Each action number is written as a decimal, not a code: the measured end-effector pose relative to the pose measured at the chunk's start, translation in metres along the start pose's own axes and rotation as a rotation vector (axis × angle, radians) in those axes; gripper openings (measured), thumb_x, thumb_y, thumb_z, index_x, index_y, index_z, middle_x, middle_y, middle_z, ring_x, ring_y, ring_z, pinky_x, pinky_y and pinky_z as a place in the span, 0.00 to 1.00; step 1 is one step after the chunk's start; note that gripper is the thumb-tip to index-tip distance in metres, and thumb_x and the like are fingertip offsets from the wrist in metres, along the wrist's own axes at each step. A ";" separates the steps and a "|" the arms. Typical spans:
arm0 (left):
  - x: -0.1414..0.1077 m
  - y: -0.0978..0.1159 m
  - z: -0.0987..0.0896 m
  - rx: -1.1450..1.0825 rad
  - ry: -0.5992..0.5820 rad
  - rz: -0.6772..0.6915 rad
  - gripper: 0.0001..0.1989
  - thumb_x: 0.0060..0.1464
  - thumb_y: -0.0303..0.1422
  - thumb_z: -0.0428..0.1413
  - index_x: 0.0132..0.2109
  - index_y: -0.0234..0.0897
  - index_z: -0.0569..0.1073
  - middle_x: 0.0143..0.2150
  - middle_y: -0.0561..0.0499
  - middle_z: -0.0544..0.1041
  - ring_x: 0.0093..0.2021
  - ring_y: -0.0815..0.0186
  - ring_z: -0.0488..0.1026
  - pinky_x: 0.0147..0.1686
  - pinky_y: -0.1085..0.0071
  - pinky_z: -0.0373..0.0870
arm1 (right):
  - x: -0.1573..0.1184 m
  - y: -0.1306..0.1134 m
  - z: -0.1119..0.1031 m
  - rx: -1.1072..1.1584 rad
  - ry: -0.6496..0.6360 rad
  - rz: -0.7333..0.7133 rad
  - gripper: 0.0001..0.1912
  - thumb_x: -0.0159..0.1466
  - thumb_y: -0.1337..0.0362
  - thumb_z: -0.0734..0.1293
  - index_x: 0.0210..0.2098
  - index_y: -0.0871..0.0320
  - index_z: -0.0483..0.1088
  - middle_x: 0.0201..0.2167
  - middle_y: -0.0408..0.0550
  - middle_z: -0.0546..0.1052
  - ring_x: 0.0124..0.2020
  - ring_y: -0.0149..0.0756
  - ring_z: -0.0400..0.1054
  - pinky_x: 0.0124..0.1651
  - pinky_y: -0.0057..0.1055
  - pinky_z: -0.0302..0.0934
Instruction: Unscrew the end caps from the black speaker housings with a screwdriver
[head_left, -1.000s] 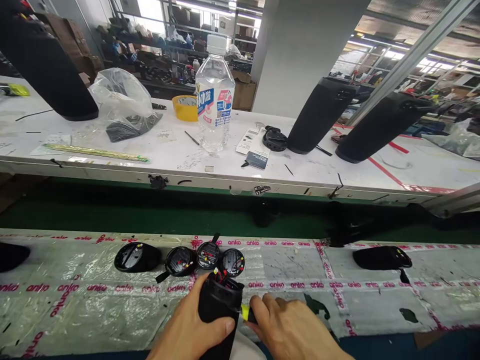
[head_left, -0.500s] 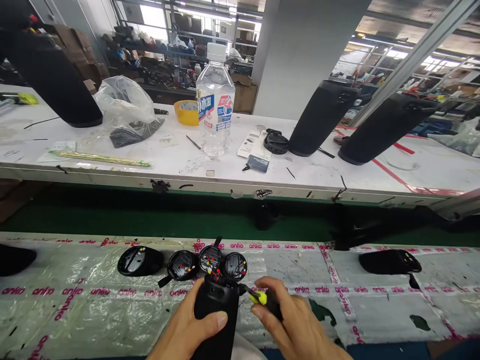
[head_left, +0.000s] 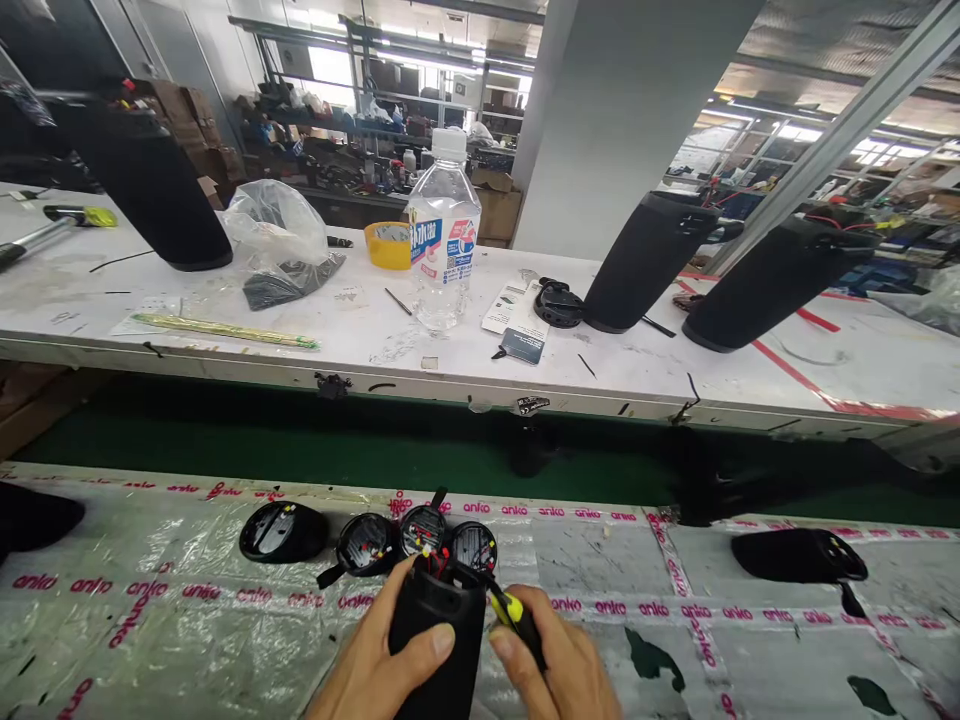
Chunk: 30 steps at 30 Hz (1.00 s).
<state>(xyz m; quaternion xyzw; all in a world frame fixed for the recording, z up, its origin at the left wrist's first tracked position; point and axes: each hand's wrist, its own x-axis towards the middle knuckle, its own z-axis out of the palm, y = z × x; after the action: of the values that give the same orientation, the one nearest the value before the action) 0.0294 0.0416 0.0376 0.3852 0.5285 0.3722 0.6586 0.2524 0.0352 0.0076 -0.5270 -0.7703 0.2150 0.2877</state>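
Note:
My left hand (head_left: 401, 645) is wrapped around a black fabric-covered speaker body (head_left: 442, 655), thumb across its front. The body stands upright, tilted slightly, with red wires and small connectors sticking out of its open top. In my right hand (head_left: 555, 655) is a black-and-yellow handled tool (head_left: 513, 608). Its dark tip points up and left and meets the right side of the top rim; the exact tip is hard to make out. Just beyond the body lie several round black caps (head_left: 365, 545) with wires and connectors inside.
Another black speaker body (head_left: 283, 532) lies left on the plastic-covered bench (head_left: 225, 640), one (head_left: 799, 556) at right. On the white shelf (head_left: 360, 350) are a water bottle (head_left: 444, 250), yellow tape (head_left: 388, 246), a plastic bag (head_left: 281, 240) and standing speaker bodies (head_left: 646, 262).
My right hand and the tool have moved left, closer against the rim, with the tool tilted more steeply. My left hand keeps its hold on the speaker body. The camera view has tipped slightly upward.

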 end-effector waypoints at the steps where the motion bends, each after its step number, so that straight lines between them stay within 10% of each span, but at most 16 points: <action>1: 0.002 -0.003 -0.002 -0.004 -0.048 0.031 0.39 0.52 0.53 0.65 0.66 0.45 0.66 0.64 0.46 0.78 0.65 0.44 0.72 0.66 0.50 0.65 | 0.005 0.001 -0.010 -0.012 -0.051 -0.067 0.15 0.79 0.48 0.54 0.55 0.47 0.64 0.40 0.42 0.82 0.35 0.37 0.80 0.37 0.29 0.71; 8: 0.005 -0.007 -0.004 0.130 -0.039 0.033 0.43 0.48 0.50 0.67 0.67 0.41 0.64 0.62 0.43 0.79 0.65 0.41 0.71 0.67 0.50 0.62 | 0.020 -0.004 -0.044 -0.417 -0.301 -0.348 0.18 0.66 0.65 0.74 0.48 0.51 0.62 0.33 0.37 0.77 0.27 0.37 0.76 0.25 0.32 0.57; 17: 0.002 -0.009 -0.003 0.202 0.035 0.016 0.48 0.45 0.51 0.67 0.70 0.38 0.62 0.66 0.39 0.76 0.68 0.38 0.67 0.68 0.49 0.60 | 0.026 -0.010 -0.051 -0.509 -0.321 -0.439 0.24 0.61 0.64 0.79 0.46 0.53 0.61 0.32 0.36 0.76 0.26 0.37 0.75 0.23 0.35 0.56; 30: 0.003 0.000 -0.001 0.067 -0.182 0.097 0.35 0.50 0.47 0.66 0.63 0.45 0.66 0.60 0.47 0.79 0.58 0.47 0.75 0.58 0.57 0.69 | 0.032 -0.010 -0.059 -0.510 -0.311 -0.537 0.24 0.62 0.64 0.77 0.48 0.54 0.60 0.33 0.38 0.76 0.26 0.36 0.72 0.24 0.36 0.55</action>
<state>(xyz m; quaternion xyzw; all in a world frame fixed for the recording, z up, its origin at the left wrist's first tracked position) 0.0291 0.0439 0.0362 0.4643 0.4592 0.3493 0.6720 0.2766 0.0633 0.0646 -0.3229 -0.9435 0.0111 0.0735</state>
